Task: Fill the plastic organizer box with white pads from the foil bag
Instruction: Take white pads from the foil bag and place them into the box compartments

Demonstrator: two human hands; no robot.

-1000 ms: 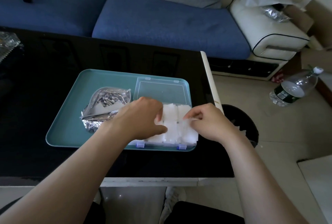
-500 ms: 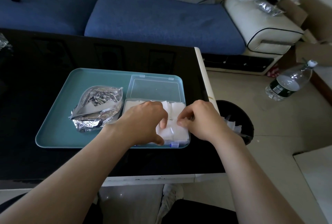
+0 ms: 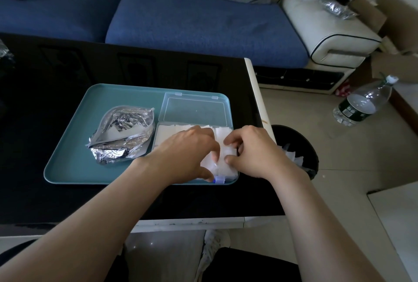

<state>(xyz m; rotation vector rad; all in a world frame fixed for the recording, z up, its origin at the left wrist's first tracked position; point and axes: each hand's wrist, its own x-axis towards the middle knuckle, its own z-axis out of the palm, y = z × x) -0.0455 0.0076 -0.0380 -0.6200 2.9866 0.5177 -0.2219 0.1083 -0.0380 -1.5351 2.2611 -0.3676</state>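
The left hand (image 3: 190, 155) and right hand (image 3: 253, 152) curl their fingers round pads (image 3: 222, 164) in the box (image 3: 196, 109) (bag (image 3: 122, 134) just beside it), so squeeze the stack square and seat it evenly before letting go.

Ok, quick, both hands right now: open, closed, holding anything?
Left hand: fingers curled, gripping the white pads in the organizer box.
Right hand: thumb and fingers pinching the same pads.
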